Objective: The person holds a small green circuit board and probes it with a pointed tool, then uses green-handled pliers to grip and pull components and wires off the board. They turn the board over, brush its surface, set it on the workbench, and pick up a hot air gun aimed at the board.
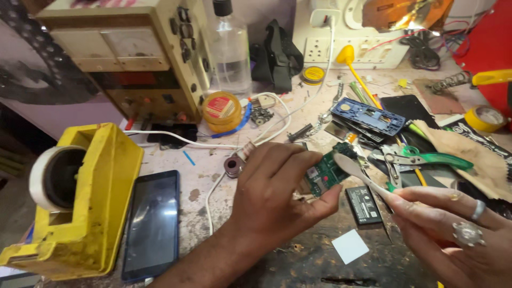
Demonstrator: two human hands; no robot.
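Observation:
My left hand (277, 186) grips a small green circuit board (329, 169) above the middle of a worn workbench (298, 261). My right hand (453, 224), wearing rings, holds a thin metal tool (358, 173) whose flat pale tip rests against the board's right edge. A black phone battery (362, 205) lies on the bench just below the board, and a small white square (350, 246) lies nearer to me.
A yellow tape dispenser (80, 202) and a dark smartphone (152, 224) lie at the left. A beige power supply (133, 53), clear bottle (230, 48) and round tin (221, 111) stand behind. A blue phone frame (368, 114), green-handled pliers (426, 158), tape roll (484, 118) and white cable (277, 125) clutter the right.

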